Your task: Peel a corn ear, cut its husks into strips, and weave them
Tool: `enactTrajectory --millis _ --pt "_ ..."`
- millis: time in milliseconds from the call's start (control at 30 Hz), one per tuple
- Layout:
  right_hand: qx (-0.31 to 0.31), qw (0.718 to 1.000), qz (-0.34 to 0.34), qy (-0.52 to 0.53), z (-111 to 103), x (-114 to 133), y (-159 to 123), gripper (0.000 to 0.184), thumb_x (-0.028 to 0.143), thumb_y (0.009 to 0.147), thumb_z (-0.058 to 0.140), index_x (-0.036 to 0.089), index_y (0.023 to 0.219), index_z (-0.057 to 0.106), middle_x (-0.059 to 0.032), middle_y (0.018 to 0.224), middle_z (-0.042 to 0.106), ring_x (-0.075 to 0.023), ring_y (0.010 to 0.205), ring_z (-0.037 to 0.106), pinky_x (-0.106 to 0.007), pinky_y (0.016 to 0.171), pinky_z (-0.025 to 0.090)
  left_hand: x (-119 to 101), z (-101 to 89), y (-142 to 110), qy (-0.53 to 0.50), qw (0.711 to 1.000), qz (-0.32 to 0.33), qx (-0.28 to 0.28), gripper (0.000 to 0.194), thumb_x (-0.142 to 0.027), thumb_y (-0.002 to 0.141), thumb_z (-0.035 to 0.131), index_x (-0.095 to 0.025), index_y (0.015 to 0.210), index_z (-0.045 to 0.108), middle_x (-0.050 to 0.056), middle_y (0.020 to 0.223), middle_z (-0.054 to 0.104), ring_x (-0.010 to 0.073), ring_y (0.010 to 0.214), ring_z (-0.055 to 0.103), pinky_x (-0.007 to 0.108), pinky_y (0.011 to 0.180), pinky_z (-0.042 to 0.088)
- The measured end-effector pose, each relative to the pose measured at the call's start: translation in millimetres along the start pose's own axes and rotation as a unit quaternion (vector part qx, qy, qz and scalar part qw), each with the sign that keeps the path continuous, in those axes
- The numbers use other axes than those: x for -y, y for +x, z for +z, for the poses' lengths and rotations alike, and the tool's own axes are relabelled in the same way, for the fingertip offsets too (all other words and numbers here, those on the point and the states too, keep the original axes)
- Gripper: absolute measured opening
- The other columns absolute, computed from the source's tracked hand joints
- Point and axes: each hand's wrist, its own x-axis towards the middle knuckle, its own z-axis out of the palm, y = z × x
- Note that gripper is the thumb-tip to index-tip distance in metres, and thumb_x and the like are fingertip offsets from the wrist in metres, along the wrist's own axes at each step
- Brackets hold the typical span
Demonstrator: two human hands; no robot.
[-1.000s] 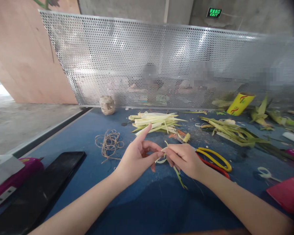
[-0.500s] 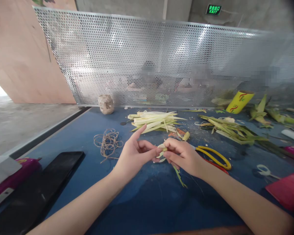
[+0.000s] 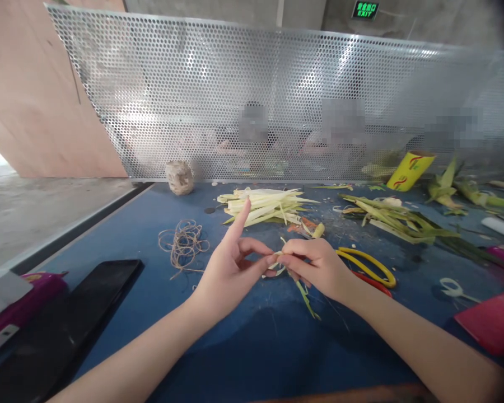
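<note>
My left hand (image 3: 233,263) pinches a pale corn husk strip (image 3: 304,299) between thumb and fingers, its index finger stretched upward. Pressed close against it, my right hand (image 3: 319,266) grips the same strip, fingertips almost touching the left ones. A narrow green end of the strip hangs below the right hand, and part of the pale piece curls under the fingertips; the rest is hidden by the fingers. Beyond the hands lies a pile of pale husk strips (image 3: 269,204). Scissors with yellow and red handles (image 3: 372,267) lie beside my right hand.
Left of the hands is a tangle of twine (image 3: 185,246), with a black phone (image 3: 88,308) nearer. Farther back stand a twine ball (image 3: 180,178) and a yellow roll (image 3: 410,172) before a perforated metal screen (image 3: 218,73). Green husks (image 3: 386,218) lie right; people sit beyond the screen.
The fingertips of both hands have drawn closer together, and the pale piece between them shows less. My left index finger points higher. The view has shifted slightly.
</note>
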Motion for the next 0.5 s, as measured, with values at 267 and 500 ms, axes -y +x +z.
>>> enactTrajectory --millis 267,500 --pt "-0.015 0.994 0.054 0.09 -0.3 3.1 0.4 0.034 0.034 0.087 0.045 0.017 0.058 0.049 0.0065 0.045 0.042 -0.0039 0.037 0.038 -0.018 0.042 0.032 0.9 1.5 -5.4 0.128 0.989 0.07 -0.005 0.097 -0.019 0.075 0.063 -0.032 0.141 -0.006 0.002 0.081 0.064 0.0169 0.07 0.062 0.028 0.062 0.056" --pt "0.044 0.951 0.153 0.264 7.7 -3.4 3.1 0.045 0.045 0.089 0.035 0.019 0.053 0.037 0.0063 0.037 0.04 -0.0048 0.03 0.036 -0.017 0.033 0.03 3.4 6.9 -5.3 0.067 0.996 0.056 -0.011 0.097 -0.017 0.076 0.062 -0.034 0.141 -0.007 -0.002 0.07 0.059 0.0135 0.063 0.06 0.029 0.064 0.055"
